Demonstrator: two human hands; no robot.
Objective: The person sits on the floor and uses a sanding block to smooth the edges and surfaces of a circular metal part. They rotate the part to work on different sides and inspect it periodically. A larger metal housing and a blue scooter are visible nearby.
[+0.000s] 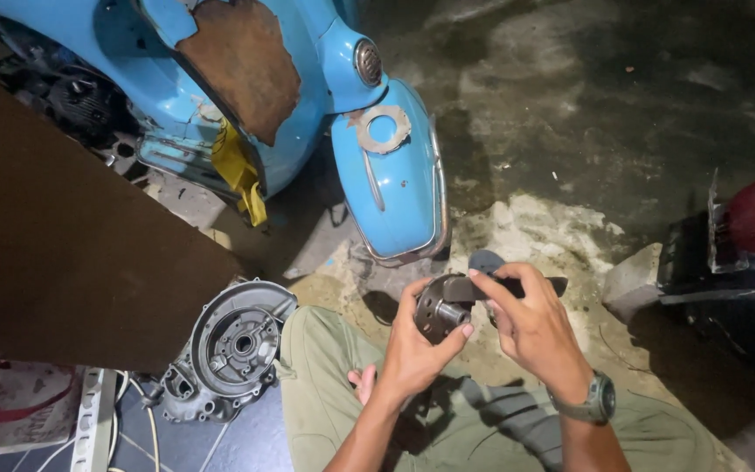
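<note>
My left hand grips a round dark metal flywheel-like part from below, thumb on its face. My right hand, with a grey wristwatch on the wrist, holds a flat dark tool laid across the top of the round part. Both hands work above my lap in olive green trousers. The far end of the tool sticks out to the right of my fingers.
A blue scooter body with a rusty patch stands ahead. A grey engine casing lies on the floor at my left knee. A brown board leans at left. A dark red vehicle part sits at right, on a stained concrete floor.
</note>
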